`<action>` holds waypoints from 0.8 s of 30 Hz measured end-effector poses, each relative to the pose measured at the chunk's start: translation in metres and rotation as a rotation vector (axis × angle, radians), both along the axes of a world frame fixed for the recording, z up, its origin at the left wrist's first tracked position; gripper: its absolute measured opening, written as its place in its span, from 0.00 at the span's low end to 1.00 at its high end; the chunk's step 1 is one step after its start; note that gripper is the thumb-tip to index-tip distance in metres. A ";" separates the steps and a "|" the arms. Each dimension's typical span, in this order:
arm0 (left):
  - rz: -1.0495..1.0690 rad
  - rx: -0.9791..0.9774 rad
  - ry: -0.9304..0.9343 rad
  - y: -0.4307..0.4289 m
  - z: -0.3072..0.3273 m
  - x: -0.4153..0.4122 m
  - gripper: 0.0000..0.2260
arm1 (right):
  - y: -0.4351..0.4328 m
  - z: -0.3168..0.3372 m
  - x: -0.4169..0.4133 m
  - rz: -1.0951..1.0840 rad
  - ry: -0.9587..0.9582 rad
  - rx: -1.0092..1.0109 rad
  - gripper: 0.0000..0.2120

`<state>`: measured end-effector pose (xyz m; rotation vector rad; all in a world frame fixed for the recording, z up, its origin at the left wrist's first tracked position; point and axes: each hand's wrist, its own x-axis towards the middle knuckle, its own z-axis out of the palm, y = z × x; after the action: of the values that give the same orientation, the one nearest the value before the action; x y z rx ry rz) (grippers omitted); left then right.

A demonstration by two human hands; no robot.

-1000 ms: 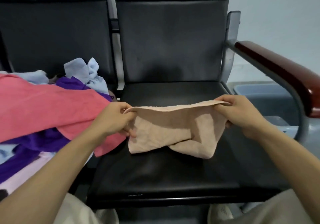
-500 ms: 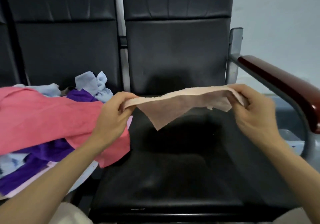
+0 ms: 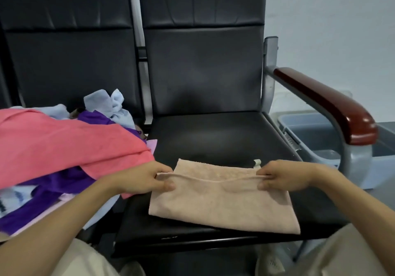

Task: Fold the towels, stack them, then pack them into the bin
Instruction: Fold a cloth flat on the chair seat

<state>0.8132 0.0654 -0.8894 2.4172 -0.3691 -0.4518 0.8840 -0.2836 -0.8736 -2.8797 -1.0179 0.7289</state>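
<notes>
grey bin [image 3: 311, 127] beside chair [image 3: 213, 139], contents unclear

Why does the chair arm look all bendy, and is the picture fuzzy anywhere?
Head view: the wide lens curves the armrest and tilts the chair backs. Head view: light is soft, with a dull sheen on the black seat, no harsh glare. Head view: the beige towel looks fairly sharp; the coloured pile at the left edge is softer.

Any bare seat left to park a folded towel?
Free: rear of the right seat, between beige towel and backrest. Crowded: the towel pile heaps along its left edge; left hand and right hand pinch the beige towel across the front.
</notes>
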 end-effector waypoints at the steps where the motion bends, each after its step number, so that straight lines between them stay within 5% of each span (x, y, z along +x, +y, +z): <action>1: 0.023 -0.030 -0.031 -0.003 0.000 0.003 0.22 | 0.001 -0.003 0.001 -0.036 -0.062 -0.038 0.17; 5: 0.167 -0.160 -0.120 -0.020 -0.012 0.022 0.09 | 0.002 -0.010 0.008 -0.217 -0.205 -0.007 0.17; 16: 0.427 0.131 -0.212 -0.029 -0.054 0.061 0.07 | 0.003 -0.038 0.026 -0.515 -0.222 0.108 0.11; 22: 0.491 0.128 -0.144 -0.028 -0.043 0.057 0.11 | 0.010 -0.035 0.019 -0.318 -0.584 -0.018 0.15; 24: 0.476 0.179 -0.078 -0.027 -0.039 0.056 0.13 | 0.016 -0.030 0.013 -0.269 -0.537 0.077 0.12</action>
<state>0.8691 0.0384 -0.9281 2.5897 0.2252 -0.1823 0.8973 -0.2672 -0.9036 -3.1166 -0.6270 -0.1058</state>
